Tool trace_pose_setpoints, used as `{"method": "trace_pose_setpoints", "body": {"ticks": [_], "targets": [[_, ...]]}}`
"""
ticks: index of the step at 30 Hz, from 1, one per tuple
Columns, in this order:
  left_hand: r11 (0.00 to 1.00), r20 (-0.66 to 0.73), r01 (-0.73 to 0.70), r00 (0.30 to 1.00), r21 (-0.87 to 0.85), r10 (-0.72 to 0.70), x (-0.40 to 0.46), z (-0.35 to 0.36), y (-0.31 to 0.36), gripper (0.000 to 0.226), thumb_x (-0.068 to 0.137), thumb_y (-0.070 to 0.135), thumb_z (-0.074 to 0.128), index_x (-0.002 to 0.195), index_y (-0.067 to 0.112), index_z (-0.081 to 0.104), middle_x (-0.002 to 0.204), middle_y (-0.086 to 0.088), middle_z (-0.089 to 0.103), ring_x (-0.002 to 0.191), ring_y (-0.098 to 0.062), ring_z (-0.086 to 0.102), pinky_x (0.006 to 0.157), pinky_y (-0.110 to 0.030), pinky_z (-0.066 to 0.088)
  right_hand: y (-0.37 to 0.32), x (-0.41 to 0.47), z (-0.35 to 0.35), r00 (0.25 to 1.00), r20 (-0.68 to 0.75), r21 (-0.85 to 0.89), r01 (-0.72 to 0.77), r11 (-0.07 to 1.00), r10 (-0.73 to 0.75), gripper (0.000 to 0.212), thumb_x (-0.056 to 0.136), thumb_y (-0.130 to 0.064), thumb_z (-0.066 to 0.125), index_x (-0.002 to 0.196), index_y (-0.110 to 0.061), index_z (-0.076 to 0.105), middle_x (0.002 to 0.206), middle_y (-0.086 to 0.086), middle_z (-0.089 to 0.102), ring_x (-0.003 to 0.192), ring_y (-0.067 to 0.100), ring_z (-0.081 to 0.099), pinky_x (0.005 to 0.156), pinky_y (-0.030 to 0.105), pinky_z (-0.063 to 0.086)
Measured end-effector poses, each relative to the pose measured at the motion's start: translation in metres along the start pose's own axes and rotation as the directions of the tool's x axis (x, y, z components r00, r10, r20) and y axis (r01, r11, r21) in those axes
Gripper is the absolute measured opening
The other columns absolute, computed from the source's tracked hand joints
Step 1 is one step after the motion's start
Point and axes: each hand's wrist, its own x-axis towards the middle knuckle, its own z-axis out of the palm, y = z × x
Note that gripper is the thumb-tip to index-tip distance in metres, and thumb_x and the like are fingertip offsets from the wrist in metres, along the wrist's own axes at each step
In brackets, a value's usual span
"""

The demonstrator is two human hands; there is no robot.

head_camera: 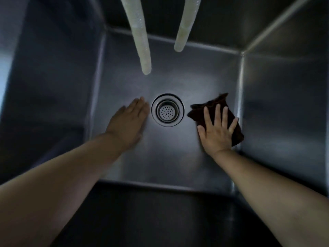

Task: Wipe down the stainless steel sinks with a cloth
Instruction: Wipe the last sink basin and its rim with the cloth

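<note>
I look straight down into a deep stainless steel sink [174, 157]. A dark brown cloth [210, 106] lies on the sink floor to the right of the drain, close to the right wall. My right hand [216, 130] presses flat on the cloth with its fingers spread. My left hand [129, 122] rests flat on the bare sink floor just left of the drain, fingers straight and together. Both forearms reach down into the basin from the near edge.
A round drain strainer [167, 110] sits in the middle of the floor. Two pale flexible hoses [140, 38] [185, 25] hang down from above at the back. Steep steel walls [284, 107] close in on all sides.
</note>
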Motion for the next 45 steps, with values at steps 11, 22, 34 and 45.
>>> {"method": "trace_pose_setpoints", "body": {"ticks": [11,22,34,45], "targets": [[0.98,-0.491,-0.118,0.852,0.158,0.181,-0.162,-0.091,-0.093,0.025,0.079,0.019,0.052,0.095,0.008,0.069,0.09,-0.012,0.07,0.091,-0.034,0.065,0.086,-0.044,0.046,-0.091,-0.076,-0.007,0.58,-0.105,0.1,0.814,0.572,-0.808,0.066,0.071,-0.022,0.078,0.133,-0.023,0.055,0.141,0.011,0.048,0.128,0.038,0.047,0.097,0.057,0.039],[0.99,-0.591,-0.128,0.795,0.06,0.139,-0.184,-0.07,-0.135,0.029,0.084,0.008,0.051,0.104,0.006,0.071,0.115,-0.007,0.068,0.121,-0.027,0.055,0.105,-0.049,0.036,-0.264,-0.007,-0.081,0.993,0.08,0.957,-0.051,0.284,-0.092,0.043,0.097,-0.004,0.041,0.138,-0.014,0.048,0.129,0.014,0.057,0.113,0.018,0.053,0.095,0.011,0.035],[0.992,-0.594,-0.105,0.794,0.074,0.128,-0.186,-0.073,-0.135,0.029,0.087,0.008,0.047,0.105,0.002,0.069,0.116,-0.011,0.066,0.12,-0.032,0.055,0.106,-0.049,0.037,-0.347,-0.031,-0.116,0.879,0.315,0.896,-0.151,0.417,-0.358,0.044,0.104,-0.02,0.023,0.142,0.0,0.031,0.154,0.018,0.021,0.142,0.03,0.015,0.114,0.045,0.01],[0.991,-0.608,-0.097,0.782,0.096,0.136,-0.188,-0.075,-0.133,0.026,0.082,-0.001,0.047,0.096,0.002,0.069,0.11,-0.012,0.068,0.117,-0.032,0.057,0.105,-0.049,0.039,-0.264,-0.068,-0.095,0.63,0.522,0.722,0.033,0.691,-0.575,0.025,0.09,-0.025,0.057,0.107,-0.009,0.067,0.11,0.014,0.067,0.102,0.027,0.062,0.087,0.029,0.048]]}}
